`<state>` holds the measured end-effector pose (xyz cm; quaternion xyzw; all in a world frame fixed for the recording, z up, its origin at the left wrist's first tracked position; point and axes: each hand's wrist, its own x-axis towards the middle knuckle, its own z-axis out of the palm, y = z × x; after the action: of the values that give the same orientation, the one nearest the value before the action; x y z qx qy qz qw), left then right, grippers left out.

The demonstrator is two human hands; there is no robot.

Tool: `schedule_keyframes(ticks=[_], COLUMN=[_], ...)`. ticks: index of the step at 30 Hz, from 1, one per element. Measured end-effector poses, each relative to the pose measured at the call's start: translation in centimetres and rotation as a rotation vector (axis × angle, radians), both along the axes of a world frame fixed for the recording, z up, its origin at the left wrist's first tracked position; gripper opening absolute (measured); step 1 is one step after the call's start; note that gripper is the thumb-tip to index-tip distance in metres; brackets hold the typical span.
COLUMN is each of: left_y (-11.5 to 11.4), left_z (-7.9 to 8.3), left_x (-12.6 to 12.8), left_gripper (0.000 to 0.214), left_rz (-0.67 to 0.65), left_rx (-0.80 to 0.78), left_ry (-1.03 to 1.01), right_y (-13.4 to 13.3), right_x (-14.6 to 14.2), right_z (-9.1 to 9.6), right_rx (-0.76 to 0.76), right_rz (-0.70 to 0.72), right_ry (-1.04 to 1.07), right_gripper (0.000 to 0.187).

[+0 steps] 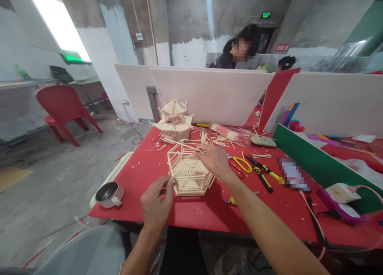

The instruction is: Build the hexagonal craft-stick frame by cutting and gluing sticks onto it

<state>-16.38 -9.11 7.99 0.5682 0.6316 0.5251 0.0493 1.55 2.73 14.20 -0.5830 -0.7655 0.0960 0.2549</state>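
A hexagonal lattice frame of thin wooden sticks (pixel 191 187) stands on the red tabletop in front of me. With thumb and forefinger together, my left hand (pixel 157 201) pinches the frame's left edge. Over the frame's top, my right hand (pixel 213 160) is closed on a thin wooden stick (pixel 181 144), which slants up to the left; its fingertips hide that end. Behind the frame sits a small two-tiered pagoda model (pixel 174 121) built of the same sticks.
Loose sticks (pixel 220 139) and a plastic-wrapped bundle (pixel 227 133) lie behind the frame. To the right are yellow-handled scissors (pixel 243 163), pliers (pixel 263 179) and a phone (pixel 293 174). A metal cup (pixel 110 194) stands left. White partitions (pixel 209 93) rise behind, with a person (pixel 236 49) beyond.
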Motion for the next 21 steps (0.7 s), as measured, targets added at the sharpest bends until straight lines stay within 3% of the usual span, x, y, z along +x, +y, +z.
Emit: schedule_keyframes(ticks=[6, 11, 15, 21], left_y=[0.1, -0.3, -1.5, -3.5], left_z=[-0.3, -0.9, -2.0, -3.3], left_x=[-0.1, -0.7, -1.2, -1.9], left_gripper=[0.021, 0.020, 0.023, 0.031], left_rz=[0.005, -0.001, -0.016, -0.009], left_rx=[0.020, 0.065, 0.043, -0.063], left_ry=[0.006, 0.037, -0.022, -0.204], right_y=[-1.5, -4.6, -8.9, -14.2], right_x=[2.3, 4.9, 6.3, 7.3], right_z=[0.0, -1.8, -4.5, -10.5], right_rx=[0.068, 0.037, -0.064, -0.192], right_rz=[-0.032, -0.018, 0.014, 0.156], right_ry=[0.250, 0.539, 0.662, 0.496], right_gripper=[0.037, 0.041, 0.039, 0.034])
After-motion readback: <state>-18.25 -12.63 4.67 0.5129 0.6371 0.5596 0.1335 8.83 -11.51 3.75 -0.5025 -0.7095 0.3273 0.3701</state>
